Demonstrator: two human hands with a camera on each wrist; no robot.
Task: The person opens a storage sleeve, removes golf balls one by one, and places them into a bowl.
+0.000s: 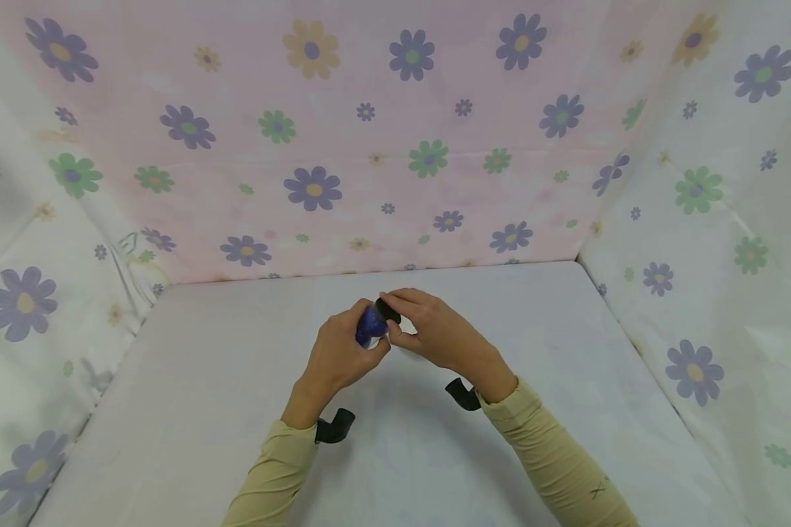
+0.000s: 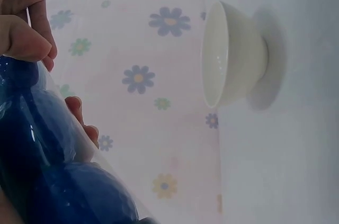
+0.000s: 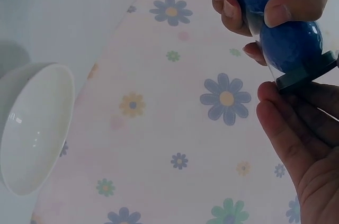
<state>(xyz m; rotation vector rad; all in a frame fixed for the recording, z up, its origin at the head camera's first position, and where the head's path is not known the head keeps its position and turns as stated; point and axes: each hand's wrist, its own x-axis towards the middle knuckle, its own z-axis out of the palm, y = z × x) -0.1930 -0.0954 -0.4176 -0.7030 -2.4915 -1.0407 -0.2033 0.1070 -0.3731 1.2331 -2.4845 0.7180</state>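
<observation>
A clear tube (image 1: 371, 326) filled with blue balls (image 2: 79, 195) is held tilted above the table, in front of the person. My left hand (image 1: 344, 353) grips the tube, fingers on one side and thumb on the other, as the right wrist view also shows. A dark round cap (image 3: 307, 72) sits at the tube's upper end. My right hand (image 1: 440, 331) pinches this cap between thumb and fingers. In both wrist views a white bowl (image 2: 241, 57) stands upright on the table near the hands; in the head view the hands and forearm mostly hide it.
The white table (image 1: 204, 380) runs back to a pink flowered cloth wall (image 1: 343, 139). White flowered cloth stands along the left and right sides. A black curved piece (image 1: 336, 427) sticks out at the left wrist, and a similar one (image 1: 463, 395) at the right.
</observation>
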